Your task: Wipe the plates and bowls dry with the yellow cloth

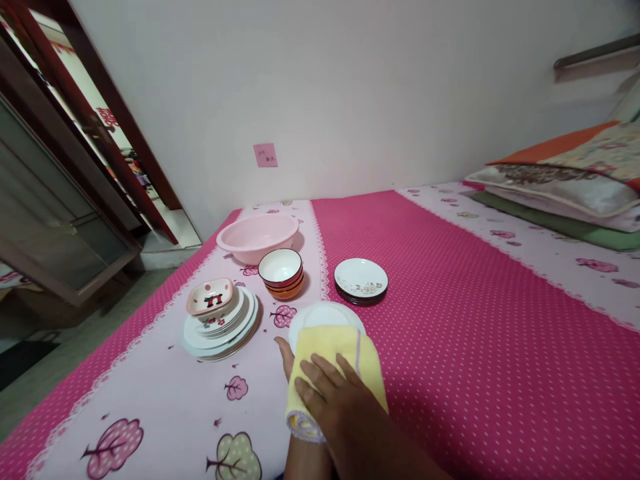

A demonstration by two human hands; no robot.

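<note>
A white plate (330, 312) is at the front, partly covered by a folded yellow cloth (373, 373) with a purple edge. My left hand (286, 357) is at the plate's left side, its thumb showing and its other fingers hidden beneath plate and cloth; it appears to support the plate from below. On top of the cloth, my right hand (333, 393) lies flat with its fingers spread, pressing the cloth against the plate. Just beyond is a short stack of dark-rimmed, flower-patterned plates (361, 277).
Left of my hands stands a stack of plates (247, 320) topped by a square pink-rimmed bowl (193, 301). Stacked round bowls (280, 267) sit behind, near a pink basin (235, 248). Pillows (565, 177) lie at the far right of the pink bedspread (480, 320), which meets a white wall.
</note>
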